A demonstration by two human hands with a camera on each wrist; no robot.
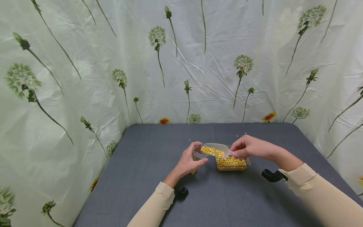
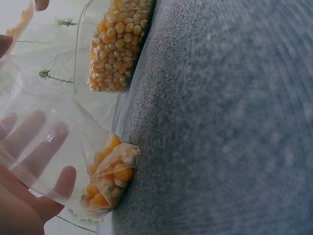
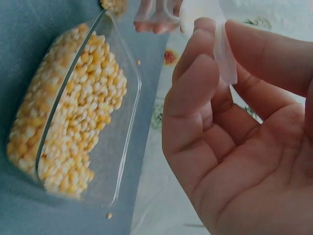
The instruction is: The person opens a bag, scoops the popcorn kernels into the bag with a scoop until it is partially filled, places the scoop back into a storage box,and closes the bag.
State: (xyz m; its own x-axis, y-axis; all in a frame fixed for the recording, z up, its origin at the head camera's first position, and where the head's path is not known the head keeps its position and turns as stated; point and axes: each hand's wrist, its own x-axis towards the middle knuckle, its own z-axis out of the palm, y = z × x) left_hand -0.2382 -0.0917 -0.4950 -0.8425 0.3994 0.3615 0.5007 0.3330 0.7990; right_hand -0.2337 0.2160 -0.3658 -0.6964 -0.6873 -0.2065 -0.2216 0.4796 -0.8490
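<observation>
My left hand (image 1: 185,163) grips a clear plastic bag (image 1: 198,153) near its mouth, fingers on the far side and thumb on the near side. Corn kernels (image 2: 111,176) fill the bag's bottom, which sits at the tabletop in the left wrist view. With thumb and fingers my right hand (image 1: 253,147) pinches the short handle (image 3: 225,58) of a translucent scoop (image 1: 223,147). Loaded with corn kernels (image 1: 213,151), the scoop is held with its front end at the bag's mouth. Below the right hand stands a rectangular glass container (image 3: 128,152) holding many kernels.
A grey cloth-covered table (image 1: 227,198) lies under everything. Several loose kernels are scattered on it, one (image 3: 109,215) beside the glass container and one (image 1: 189,140) behind the bag. A flower-printed curtain (image 1: 198,69) hangs at the back and sides.
</observation>
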